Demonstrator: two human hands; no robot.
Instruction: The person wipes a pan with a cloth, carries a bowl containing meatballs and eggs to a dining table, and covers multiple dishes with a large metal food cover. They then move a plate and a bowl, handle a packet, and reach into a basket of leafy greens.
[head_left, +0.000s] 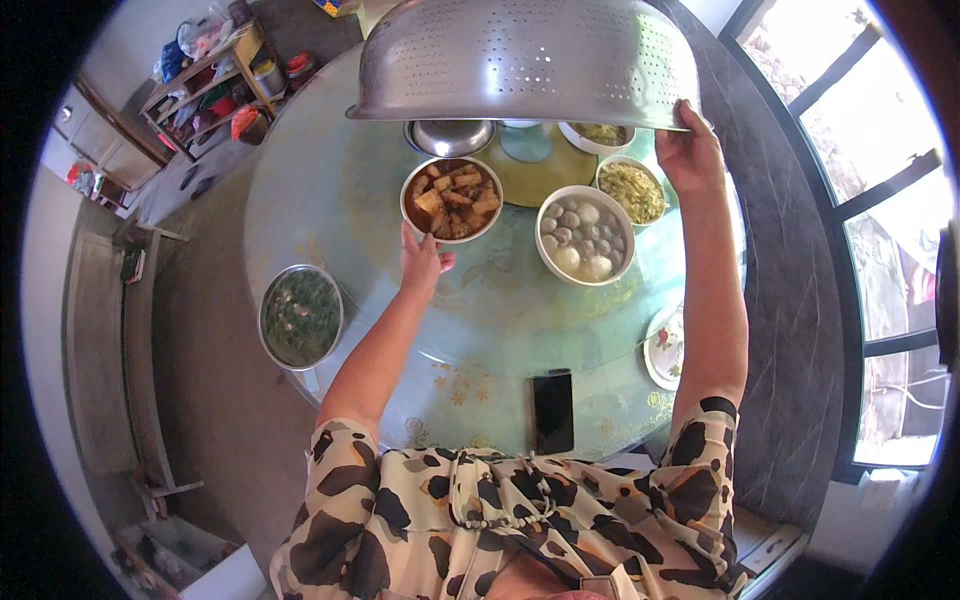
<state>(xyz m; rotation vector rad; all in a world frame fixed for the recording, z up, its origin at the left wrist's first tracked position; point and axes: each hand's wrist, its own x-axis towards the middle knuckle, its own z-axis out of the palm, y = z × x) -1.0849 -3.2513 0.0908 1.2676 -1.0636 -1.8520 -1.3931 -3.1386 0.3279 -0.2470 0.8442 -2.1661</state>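
My right hand (691, 154) grips the rim of a large perforated metal colander (525, 64), raised upside down over the far part of the table. My left hand (424, 259) is at the near edge of a white bowl of braised chunks in brown sauce (452, 199), fingers against its rim and side. Right of that bowl stands a white bowl of meatballs and pale round balls in broth (585, 235). Behind it are a bowl of shredded yellow-green food (631, 190) and another bowl of greens (600, 135), partly hidden by the colander. A metal bowl (453, 138) sits farther back.
The round glass-topped table (375, 300) bears a metal bowl of green soup (301, 317) at its left edge, a black phone (553, 412) near me and a floral plate (664, 352) beside my right forearm. A cluttered shelf (217, 82) stands back left; windows line the right.
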